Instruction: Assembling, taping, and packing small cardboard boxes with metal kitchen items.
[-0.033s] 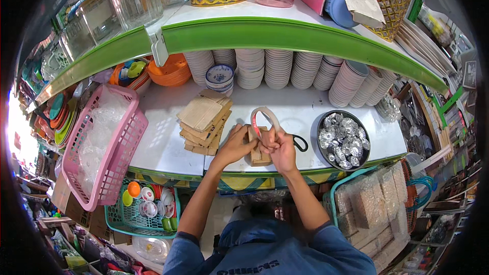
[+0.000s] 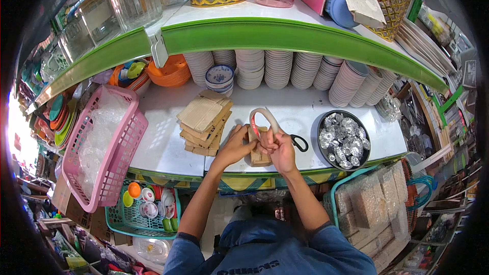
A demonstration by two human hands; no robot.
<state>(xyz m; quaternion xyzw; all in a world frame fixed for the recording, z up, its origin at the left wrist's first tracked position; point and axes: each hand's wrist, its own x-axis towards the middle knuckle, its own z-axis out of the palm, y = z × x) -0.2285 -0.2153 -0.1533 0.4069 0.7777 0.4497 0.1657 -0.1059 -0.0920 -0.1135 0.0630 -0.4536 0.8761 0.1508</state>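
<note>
A small brown cardboard box (image 2: 261,160) sits near the counter's front edge, partly covered by my hands. My left hand (image 2: 237,145) grips its left side, thumb toward the top. My right hand (image 2: 281,152) is closed, fingers curled, round a roll of clear tape (image 2: 264,112) that stands up as a ring above the box. Beside the right hand a black scissors handle (image 2: 300,143) shows, the rest hidden. Left of my left hand lies a stack of flattened cardboard pieces (image 2: 204,117).
Right of the scissors is a black round tray (image 2: 322,155) of foil-coloured metal moulds. Stacks of bowls (image 2: 278,69) line the counter's back under a green-edged shelf (image 2: 239,33). A pink basket (image 2: 130,137) stands left; below are teal baskets (image 2: 114,219) of small dishes and wrapped blocks (image 2: 374,206).
</note>
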